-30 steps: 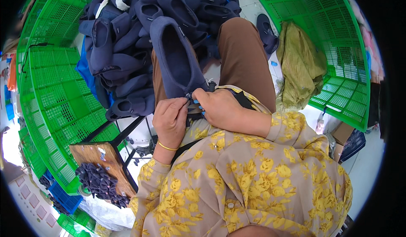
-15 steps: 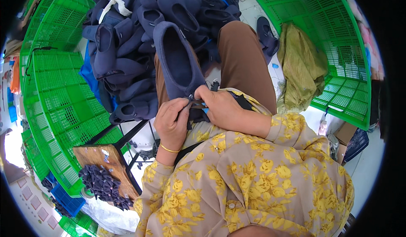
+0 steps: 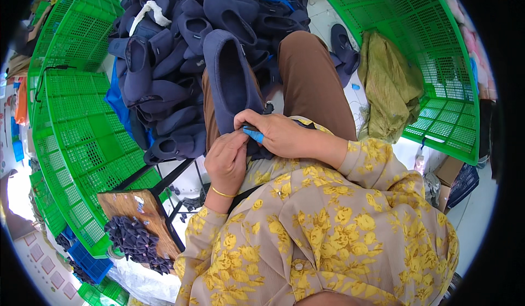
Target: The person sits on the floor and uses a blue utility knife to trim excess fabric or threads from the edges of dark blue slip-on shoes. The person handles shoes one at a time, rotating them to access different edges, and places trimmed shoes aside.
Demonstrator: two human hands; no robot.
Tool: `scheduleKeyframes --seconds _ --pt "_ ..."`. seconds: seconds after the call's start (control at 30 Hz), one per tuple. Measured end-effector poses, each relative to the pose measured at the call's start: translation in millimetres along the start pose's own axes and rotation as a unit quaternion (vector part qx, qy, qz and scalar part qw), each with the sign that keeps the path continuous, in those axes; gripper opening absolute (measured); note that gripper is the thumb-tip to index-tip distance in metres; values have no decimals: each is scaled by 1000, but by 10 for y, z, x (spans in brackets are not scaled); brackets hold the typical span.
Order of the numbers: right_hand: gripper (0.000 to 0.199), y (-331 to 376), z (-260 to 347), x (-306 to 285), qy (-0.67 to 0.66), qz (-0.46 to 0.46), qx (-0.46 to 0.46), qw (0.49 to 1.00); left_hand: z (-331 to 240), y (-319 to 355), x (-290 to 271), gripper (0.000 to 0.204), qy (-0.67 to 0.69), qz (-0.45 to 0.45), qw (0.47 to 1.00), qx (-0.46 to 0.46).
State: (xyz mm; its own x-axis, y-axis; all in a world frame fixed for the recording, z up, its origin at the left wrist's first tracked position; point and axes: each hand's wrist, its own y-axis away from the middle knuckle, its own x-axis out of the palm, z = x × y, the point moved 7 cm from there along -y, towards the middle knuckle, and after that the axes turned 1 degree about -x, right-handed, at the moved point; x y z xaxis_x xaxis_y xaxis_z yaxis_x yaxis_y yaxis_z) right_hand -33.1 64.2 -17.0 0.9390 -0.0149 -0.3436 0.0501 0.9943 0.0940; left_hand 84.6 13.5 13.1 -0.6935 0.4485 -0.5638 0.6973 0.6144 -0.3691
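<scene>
A navy fabric slipper (image 3: 228, 74) lies over my left thigh, its opening up and its heel toward me. My right hand (image 3: 276, 134) is closed at the heel, thumb over the rim, fingers folded beneath. A blue band (image 3: 253, 134) shows at its bent fingers, with a small dark piece beside it that I cannot make out. Fingertips together, my left hand (image 3: 227, 158) pinches right against the right hand at the heel. What lies between those fingertips is hidden. Dark material shows below the hands on my lap.
Ahead is a large heap of navy slippers (image 3: 164, 95) with a white strip (image 3: 147, 13) on top. Green crates (image 3: 82, 120) stand left, another green crate (image 3: 443, 49) right, beside an olive sack (image 3: 391, 87). A wooden board (image 3: 128, 199) at lower left bears dark fabric pieces (image 3: 134, 237).
My right hand has shifted left over the heel, covering the metallic piece that showed between the hands. The blue band now shows more fully. The slipper has tilted slightly.
</scene>
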Motion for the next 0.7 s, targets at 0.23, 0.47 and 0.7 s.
scheduleKeyframes --seconds 0.23,0.47,0.7 --pt "13 -84 -26 -98 -26 119 137 983 62 5 -16 17 37 23 997 -70" --pt "11 -11 286 -204 268 -41 -96 958 75 -26 4 17 34 44 998 -16" --pt "18 -94 223 -134 133 -165 -106 972 37 -42 24 15 -15 62 998 23"
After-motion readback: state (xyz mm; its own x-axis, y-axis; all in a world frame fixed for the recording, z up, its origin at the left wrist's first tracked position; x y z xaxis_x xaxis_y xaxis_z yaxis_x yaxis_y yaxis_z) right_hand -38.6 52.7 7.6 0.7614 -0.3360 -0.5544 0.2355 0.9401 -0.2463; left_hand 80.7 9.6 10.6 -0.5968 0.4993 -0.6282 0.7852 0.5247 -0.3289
